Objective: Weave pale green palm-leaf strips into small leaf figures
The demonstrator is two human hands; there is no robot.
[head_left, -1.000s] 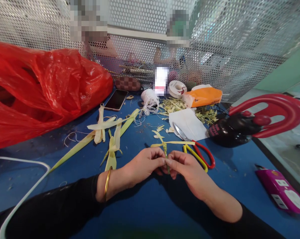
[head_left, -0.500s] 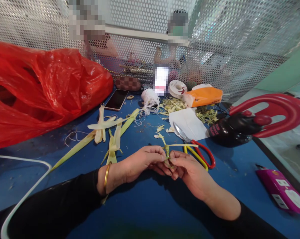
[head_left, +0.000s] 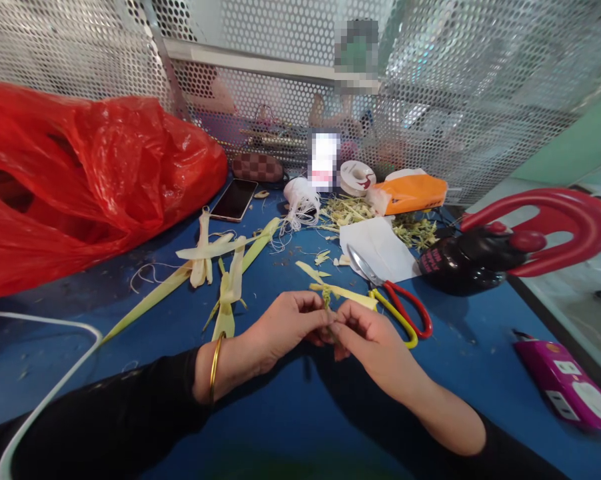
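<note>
My left hand (head_left: 295, 321) and my right hand (head_left: 373, 333) meet low over the blue table, both closed in a pinch on a small piece made of dried husk strips (head_left: 326, 295). Its knotted green part and a pale flat strip stick out above my fingertips; the lower part is hidden by the fingers. Just beyond my right hand lie scissors (head_left: 398, 310) with red and yellow handles, blades resting on a white paper (head_left: 378, 250). Left of my hands, several husk strips (head_left: 230, 267) lie crossed on the table.
A red plastic bag (head_left: 130, 160) fills the left. At the back are a phone (head_left: 235, 200), white string (head_left: 300, 200), a spool (head_left: 356, 177) and an orange packet (head_left: 410, 193). A black bottle (head_left: 463, 263) and purple power strip (head_left: 565, 383) stand right; a white cable (head_left: 50, 400) crosses the left.
The held husk piece has turned, and its pale strips show broader and in a new direction. Both hands have shifted slightly, with the fingertips closer together.
</note>
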